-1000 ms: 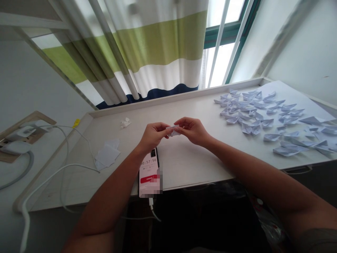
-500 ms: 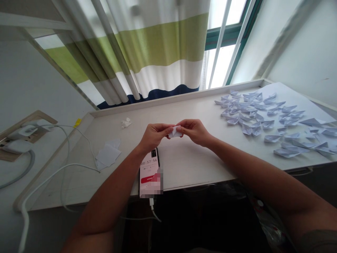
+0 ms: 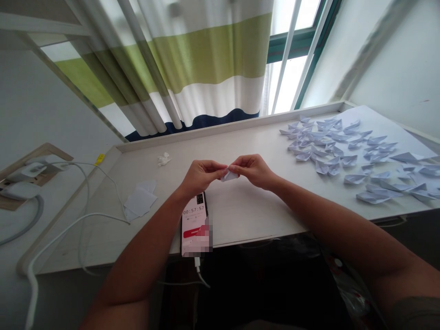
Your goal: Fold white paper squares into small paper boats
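A small folded piece of white paper is pinched between my two hands above the middle of the desk. My left hand grips its left side with thumb and fingers. On the other side, my right hand holds it near the upper right, the thumb pressed on the fold. Part of the paper is covered by the fingertips. To the right lie many small folded paper boats, grouped on the desk. Some flat white paper sheets lie to the left of my left forearm.
A phone showing a running timer lies below my left hand, with a white cable plugged in. Crumpled tissue sits at the desk's back left. Cables run from a wall socket. A raised ledge borders the desk's back.
The folded paper has turned slightly between my fingers, and more of its lower flap shows. My right fingertips have shifted a little along its top. The phone's timer has advanced one second.
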`<state>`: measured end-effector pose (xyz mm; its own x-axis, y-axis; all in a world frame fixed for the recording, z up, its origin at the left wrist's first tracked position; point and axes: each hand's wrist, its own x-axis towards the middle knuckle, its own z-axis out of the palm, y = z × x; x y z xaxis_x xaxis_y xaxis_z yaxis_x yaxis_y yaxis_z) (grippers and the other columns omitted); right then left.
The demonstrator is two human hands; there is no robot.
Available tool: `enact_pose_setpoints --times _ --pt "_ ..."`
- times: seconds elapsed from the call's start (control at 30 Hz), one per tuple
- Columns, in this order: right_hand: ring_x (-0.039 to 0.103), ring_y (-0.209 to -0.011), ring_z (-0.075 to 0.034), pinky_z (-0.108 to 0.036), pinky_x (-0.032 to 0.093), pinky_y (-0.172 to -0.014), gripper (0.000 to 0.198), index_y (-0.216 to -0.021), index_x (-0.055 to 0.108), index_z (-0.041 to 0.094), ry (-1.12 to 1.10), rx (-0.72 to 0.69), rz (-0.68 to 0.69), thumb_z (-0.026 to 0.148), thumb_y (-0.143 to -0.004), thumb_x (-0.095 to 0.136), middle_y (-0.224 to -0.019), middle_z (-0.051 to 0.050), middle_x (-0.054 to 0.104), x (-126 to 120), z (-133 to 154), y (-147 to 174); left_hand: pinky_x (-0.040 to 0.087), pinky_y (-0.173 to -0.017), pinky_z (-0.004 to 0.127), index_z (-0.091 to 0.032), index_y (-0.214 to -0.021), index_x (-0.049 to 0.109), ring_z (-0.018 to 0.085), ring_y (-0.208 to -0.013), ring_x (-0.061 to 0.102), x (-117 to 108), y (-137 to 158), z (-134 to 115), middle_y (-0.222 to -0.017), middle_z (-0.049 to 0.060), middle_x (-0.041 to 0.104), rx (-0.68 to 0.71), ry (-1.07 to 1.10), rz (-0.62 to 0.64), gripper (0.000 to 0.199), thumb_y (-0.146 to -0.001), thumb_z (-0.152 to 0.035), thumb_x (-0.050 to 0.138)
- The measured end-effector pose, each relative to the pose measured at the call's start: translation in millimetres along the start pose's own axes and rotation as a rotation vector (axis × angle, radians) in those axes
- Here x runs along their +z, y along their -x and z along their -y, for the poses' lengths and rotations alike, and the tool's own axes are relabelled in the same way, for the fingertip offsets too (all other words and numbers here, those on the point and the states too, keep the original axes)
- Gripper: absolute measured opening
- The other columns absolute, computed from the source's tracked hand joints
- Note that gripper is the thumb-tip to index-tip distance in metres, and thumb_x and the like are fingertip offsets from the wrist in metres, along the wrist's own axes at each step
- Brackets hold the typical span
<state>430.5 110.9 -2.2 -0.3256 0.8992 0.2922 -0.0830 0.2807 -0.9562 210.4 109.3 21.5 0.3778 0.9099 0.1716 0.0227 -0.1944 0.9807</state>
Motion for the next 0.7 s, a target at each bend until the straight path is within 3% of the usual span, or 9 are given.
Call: enact_pose_setpoints --times 0.27,0.7 --pt "0.074 -0.082 -0.018 -0.033 0.061 -0.073 0.051 -0.096 0.081 0.015 -0.069 0.061 0.034 0.059 -0.076 0.096 -0.089 -0.007 0.081 1.7 0.6 -0.9 0.058 -0.069 0.032 -0.016 -0.091 0.087 0.016 -0.071 0.072 2.9 -4.0 7.1 -0.081 0.008 0.083 0.008 0.039 -0.091 0.039 -0.067 -0.042 0.103" --pt "0.064 -0.067 -0.015 -0.031 0.052 -0.065 0.048 -0.076 0.078 0.017 0.062 -0.045 -0.008 0.062 -0.089 0.084 -0.070 -0.004 0.074 -0.2 2.3 1.0 0.062 -0.077 0.035 -0.014 -0.094 0.082 0.019 -0.080 0.076 3.2 -1.4 4.4 -0.087 0.008 0.082 0.024 0.018 -0.016 0.038 -0.072 -0.038 0.101"
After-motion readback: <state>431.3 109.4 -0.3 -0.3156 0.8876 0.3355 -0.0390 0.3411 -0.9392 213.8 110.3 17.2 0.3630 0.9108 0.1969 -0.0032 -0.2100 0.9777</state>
